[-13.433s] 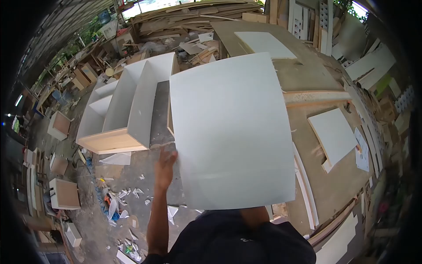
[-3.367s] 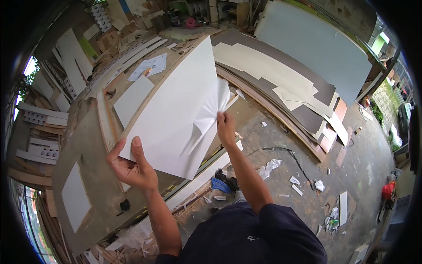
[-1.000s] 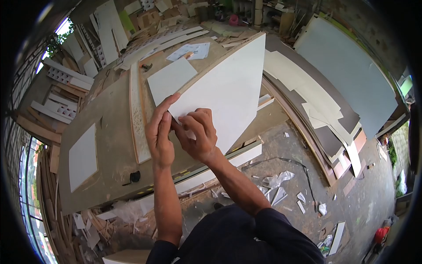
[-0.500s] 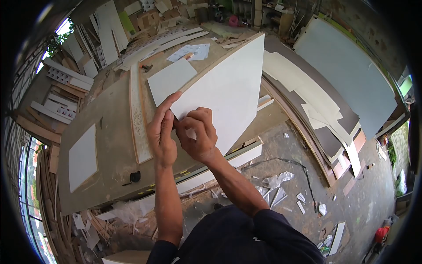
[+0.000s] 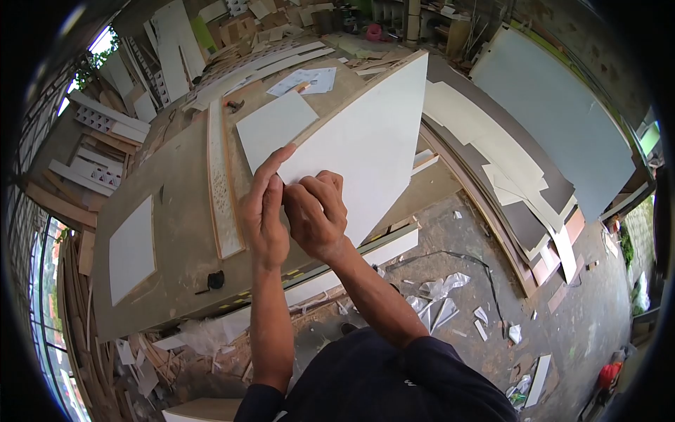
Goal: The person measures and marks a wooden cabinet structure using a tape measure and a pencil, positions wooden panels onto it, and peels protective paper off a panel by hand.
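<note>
A white panel [image 5: 369, 133] with a bare wood-coloured edge stands tilted on the workbench [image 5: 184, 239], its near corner at my hands. My left hand [image 5: 266, 218] is closed at that corner, its index finger laid along the panel's edge. Right beside it, my right hand [image 5: 316, 214] is curled with its knuckles against the white face. The fingertips of my right hand are hidden, and I cannot make out what sits between them. Behind the panel, a white board [image 5: 275, 126] lies flat on the bench.
On the bench lie a long narrow strip [image 5: 216, 183], a hammer [image 5: 234, 106], a black tape measure [image 5: 214, 281], paper sheets [image 5: 309, 80] and a smaller white board [image 5: 133, 252]. Stacked sheets [image 5: 485, 141] stand to the right. Plastic scraps [image 5: 439, 302] litter the floor.
The panel and both hands have shifted slightly to the right. The fingers of my right hand have turned and curled in closer against my left hand.
</note>
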Action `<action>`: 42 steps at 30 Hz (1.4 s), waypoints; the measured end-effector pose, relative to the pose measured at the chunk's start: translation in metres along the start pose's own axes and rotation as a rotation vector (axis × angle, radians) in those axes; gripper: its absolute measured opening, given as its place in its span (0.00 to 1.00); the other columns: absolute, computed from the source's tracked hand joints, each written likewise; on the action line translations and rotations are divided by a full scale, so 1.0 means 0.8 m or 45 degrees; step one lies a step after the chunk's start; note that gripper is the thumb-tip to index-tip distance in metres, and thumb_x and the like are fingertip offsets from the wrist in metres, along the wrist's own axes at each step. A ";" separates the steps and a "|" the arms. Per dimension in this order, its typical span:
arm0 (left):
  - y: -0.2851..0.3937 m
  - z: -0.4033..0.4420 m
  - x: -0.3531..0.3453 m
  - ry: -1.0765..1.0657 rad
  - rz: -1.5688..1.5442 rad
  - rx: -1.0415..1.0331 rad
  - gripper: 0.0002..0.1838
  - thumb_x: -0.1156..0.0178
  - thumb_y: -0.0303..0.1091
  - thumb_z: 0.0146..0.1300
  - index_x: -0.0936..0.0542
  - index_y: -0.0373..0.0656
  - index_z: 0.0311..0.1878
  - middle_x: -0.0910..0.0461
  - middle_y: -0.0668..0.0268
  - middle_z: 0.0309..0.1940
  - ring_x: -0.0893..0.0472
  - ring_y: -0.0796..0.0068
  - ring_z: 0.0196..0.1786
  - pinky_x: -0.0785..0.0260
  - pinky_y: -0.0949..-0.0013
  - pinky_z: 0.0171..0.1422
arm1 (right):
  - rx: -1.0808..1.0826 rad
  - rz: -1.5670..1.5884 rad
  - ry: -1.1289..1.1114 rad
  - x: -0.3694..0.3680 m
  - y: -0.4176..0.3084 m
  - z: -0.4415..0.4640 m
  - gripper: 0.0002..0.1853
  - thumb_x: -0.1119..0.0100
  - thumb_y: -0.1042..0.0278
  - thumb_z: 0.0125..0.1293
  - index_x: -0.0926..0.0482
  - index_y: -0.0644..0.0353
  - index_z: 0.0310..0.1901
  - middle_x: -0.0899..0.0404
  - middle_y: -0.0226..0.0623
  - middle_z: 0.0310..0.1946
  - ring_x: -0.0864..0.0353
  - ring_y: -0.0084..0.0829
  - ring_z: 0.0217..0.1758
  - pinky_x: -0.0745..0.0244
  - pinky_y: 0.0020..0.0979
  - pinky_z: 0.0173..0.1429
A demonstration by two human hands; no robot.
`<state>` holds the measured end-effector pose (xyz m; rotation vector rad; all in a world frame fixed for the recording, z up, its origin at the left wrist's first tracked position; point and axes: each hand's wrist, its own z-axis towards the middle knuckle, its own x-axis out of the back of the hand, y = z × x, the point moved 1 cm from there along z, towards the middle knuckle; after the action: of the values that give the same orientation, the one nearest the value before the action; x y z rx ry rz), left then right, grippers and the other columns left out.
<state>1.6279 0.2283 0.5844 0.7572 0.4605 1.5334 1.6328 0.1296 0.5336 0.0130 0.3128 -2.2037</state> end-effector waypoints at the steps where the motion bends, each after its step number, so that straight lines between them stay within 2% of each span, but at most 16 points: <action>1: -0.001 0.000 0.000 0.011 0.002 0.017 0.21 0.58 0.35 0.81 0.23 0.36 0.67 0.21 0.60 0.64 0.25 0.72 0.66 0.38 0.67 0.72 | 0.024 0.003 -0.026 0.001 0.000 0.001 0.20 0.30 0.89 0.49 0.19 0.65 0.45 0.22 0.39 0.37 0.27 0.35 0.31 0.32 0.38 0.42; 5: 0.001 0.000 -0.001 0.015 -0.001 -0.013 0.21 0.57 0.35 0.81 0.23 0.36 0.66 0.20 0.61 0.64 0.25 0.73 0.65 0.38 0.68 0.71 | 0.058 -0.032 -0.025 -0.004 0.003 -0.006 0.21 0.30 0.89 0.49 0.19 0.65 0.46 0.22 0.38 0.37 0.27 0.35 0.31 0.32 0.38 0.42; 8: 0.002 0.000 -0.002 0.005 0.003 0.050 0.20 0.58 0.34 0.81 0.23 0.37 0.66 0.19 0.58 0.63 0.23 0.66 0.67 0.35 0.64 0.73 | -0.032 0.095 0.133 -0.007 0.006 -0.008 0.21 0.30 0.89 0.49 0.19 0.65 0.47 0.22 0.39 0.38 0.27 0.36 0.31 0.32 0.38 0.42; 14: 0.004 -0.002 -0.005 0.018 0.049 -0.030 0.20 0.58 0.33 0.81 0.22 0.36 0.65 0.19 0.58 0.62 0.22 0.67 0.66 0.34 0.64 0.72 | 0.012 -0.008 0.053 0.001 0.000 -0.006 0.22 0.29 0.88 0.49 0.20 0.65 0.47 0.22 0.39 0.38 0.26 0.36 0.32 0.31 0.38 0.42; 16: 0.000 -0.003 -0.006 -0.006 -0.017 -0.038 0.21 0.56 0.35 0.81 0.23 0.36 0.66 0.20 0.61 0.64 0.25 0.72 0.66 0.39 0.67 0.73 | 0.079 -0.079 -0.004 0.003 -0.001 -0.006 0.22 0.29 0.88 0.49 0.20 0.65 0.48 0.22 0.39 0.38 0.26 0.36 0.32 0.31 0.38 0.42; 20: 0.005 -0.003 -0.005 0.028 0.042 -0.057 0.20 0.58 0.32 0.81 0.22 0.36 0.65 0.18 0.58 0.62 0.21 0.67 0.65 0.34 0.65 0.71 | 0.079 -0.052 0.006 0.000 -0.001 -0.007 0.20 0.29 0.89 0.49 0.19 0.66 0.46 0.22 0.39 0.38 0.26 0.36 0.32 0.31 0.38 0.42; 22: 0.005 -0.003 -0.004 0.000 0.020 0.028 0.20 0.58 0.32 0.81 0.22 0.36 0.65 0.18 0.58 0.62 0.21 0.67 0.65 0.34 0.65 0.71 | -0.111 0.094 0.160 -0.005 0.001 -0.013 0.17 0.30 0.90 0.50 0.19 0.66 0.43 0.22 0.39 0.38 0.26 0.35 0.32 0.31 0.37 0.42; 26: 0.002 -0.003 -0.007 0.008 0.020 -0.071 0.20 0.58 0.33 0.81 0.22 0.36 0.65 0.18 0.59 0.62 0.22 0.68 0.65 0.34 0.65 0.71 | -0.025 0.037 0.128 0.002 -0.004 -0.001 0.17 0.31 0.91 0.49 0.19 0.67 0.42 0.22 0.38 0.36 0.26 0.35 0.31 0.31 0.37 0.41; 32: 0.001 -0.001 -0.002 0.028 0.059 -0.039 0.20 0.58 0.35 0.81 0.22 0.37 0.66 0.19 0.61 0.63 0.21 0.70 0.64 0.33 0.66 0.70 | 0.043 0.048 0.064 -0.002 0.004 -0.006 0.20 0.31 0.92 0.48 0.20 0.67 0.45 0.21 0.38 0.32 0.25 0.35 0.31 0.31 0.37 0.42; 35: 0.000 -0.004 0.000 0.018 -0.003 0.156 0.21 0.58 0.35 0.82 0.23 0.37 0.66 0.19 0.60 0.63 0.22 0.70 0.65 0.34 0.66 0.70 | 0.002 0.071 0.048 -0.005 0.005 -0.012 0.20 0.30 0.91 0.49 0.20 0.67 0.45 0.21 0.39 0.34 0.24 0.35 0.31 0.29 0.36 0.41; 37: -0.003 -0.002 0.001 0.023 -0.026 0.144 0.21 0.58 0.35 0.82 0.23 0.37 0.67 0.19 0.60 0.62 0.21 0.73 0.62 0.32 0.68 0.67 | -0.224 0.171 0.192 -0.010 0.002 -0.016 0.21 0.29 0.90 0.49 0.20 0.66 0.46 0.20 0.41 0.37 0.23 0.35 0.31 0.27 0.36 0.40; 38: -0.005 0.000 0.001 0.024 -0.034 0.139 0.21 0.58 0.36 0.82 0.23 0.38 0.67 0.19 0.60 0.62 0.21 0.73 0.61 0.32 0.69 0.66 | -0.224 0.171 0.193 -0.007 0.003 -0.013 0.21 0.29 0.90 0.49 0.20 0.66 0.46 0.20 0.41 0.37 0.23 0.35 0.31 0.27 0.36 0.40; 40: -0.010 0.003 0.000 0.033 0.062 -0.119 0.21 0.58 0.35 0.82 0.23 0.38 0.67 0.19 0.61 0.62 0.20 0.78 0.56 0.30 0.72 0.62 | -0.102 0.097 0.046 0.000 0.006 -0.006 0.22 0.28 0.89 0.48 0.18 0.65 0.46 0.19 0.41 0.39 0.23 0.35 0.32 0.25 0.34 0.40; 42: -0.012 0.001 0.003 0.032 0.041 -0.050 0.21 0.58 0.35 0.82 0.23 0.39 0.67 0.19 0.61 0.62 0.20 0.79 0.54 0.29 0.74 0.60 | -0.058 0.101 0.052 0.001 0.006 0.001 0.22 0.28 0.89 0.48 0.18 0.65 0.46 0.19 0.40 0.39 0.23 0.35 0.32 0.25 0.34 0.40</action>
<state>1.6354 0.2320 0.5789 0.7183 0.4376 1.5792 1.6364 0.1261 0.5331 0.0448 0.3790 -2.1195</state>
